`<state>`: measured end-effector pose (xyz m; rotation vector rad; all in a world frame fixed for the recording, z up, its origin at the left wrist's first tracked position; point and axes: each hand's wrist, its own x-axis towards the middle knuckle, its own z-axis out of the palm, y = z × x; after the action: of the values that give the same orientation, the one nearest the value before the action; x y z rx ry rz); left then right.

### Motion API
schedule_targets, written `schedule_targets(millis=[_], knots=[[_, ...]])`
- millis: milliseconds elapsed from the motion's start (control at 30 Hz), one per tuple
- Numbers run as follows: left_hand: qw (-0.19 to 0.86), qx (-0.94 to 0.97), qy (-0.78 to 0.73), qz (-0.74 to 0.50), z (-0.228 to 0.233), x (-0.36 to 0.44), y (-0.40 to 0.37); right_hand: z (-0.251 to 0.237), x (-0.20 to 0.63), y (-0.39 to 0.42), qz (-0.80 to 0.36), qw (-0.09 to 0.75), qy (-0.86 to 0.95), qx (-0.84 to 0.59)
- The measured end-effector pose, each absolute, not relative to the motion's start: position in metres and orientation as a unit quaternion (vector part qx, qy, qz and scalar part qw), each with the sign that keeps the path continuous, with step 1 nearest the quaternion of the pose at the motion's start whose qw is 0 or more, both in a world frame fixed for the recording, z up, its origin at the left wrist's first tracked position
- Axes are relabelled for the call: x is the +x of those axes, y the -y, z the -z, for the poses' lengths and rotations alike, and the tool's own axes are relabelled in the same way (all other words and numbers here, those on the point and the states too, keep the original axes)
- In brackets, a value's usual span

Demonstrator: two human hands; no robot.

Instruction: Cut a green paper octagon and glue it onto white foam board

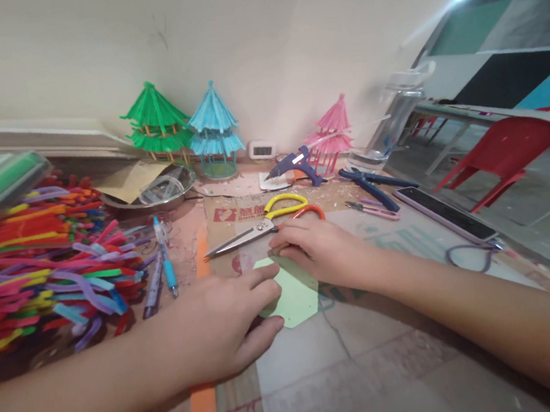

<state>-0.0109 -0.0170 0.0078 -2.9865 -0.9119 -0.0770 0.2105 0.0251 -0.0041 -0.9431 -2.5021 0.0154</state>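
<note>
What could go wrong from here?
The right hand sits right by the scissors; a sideways move might knock them. The green paper between that hand and the left hand could crease if pressed unevenly. The glue gun, close to the pink model, might mark it if hot; heat isn't visible.

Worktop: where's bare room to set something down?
Free: near stretch of worktop below green paper, between forearms; smaller strip between right forearm and phone.
Crowded: left, with pipe cleaners and pens; back, with towers, glue gun and scissors.
</note>
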Motion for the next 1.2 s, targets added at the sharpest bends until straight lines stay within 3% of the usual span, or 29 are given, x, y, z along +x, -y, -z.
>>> schedule_targets(millis=[533, 767, 933, 1200], knots=[[0.038, -0.962, 0.260, 0.068, -0.003, -0.015, 0.015, 0.000, 0.209, -0.018, -0.041, 0.245, 0.913, -0.323], [0.042, -0.962, 0.259, 0.079, -0.002, -0.013, 0.015, -0.010, 0.211, -0.015, -0.031, 0.167, 0.922, -0.348], [0.044, -0.961, 0.263, 0.072, -0.003, -0.013, 0.015, -0.007, 0.210, -0.016, -0.055, 0.193, 0.917, -0.346], [0.063, -0.958, 0.262, 0.099, 0.000, -0.015, 0.016, -0.032, 0.212, -0.007, -0.054, 0.069, 0.899, -0.429]])
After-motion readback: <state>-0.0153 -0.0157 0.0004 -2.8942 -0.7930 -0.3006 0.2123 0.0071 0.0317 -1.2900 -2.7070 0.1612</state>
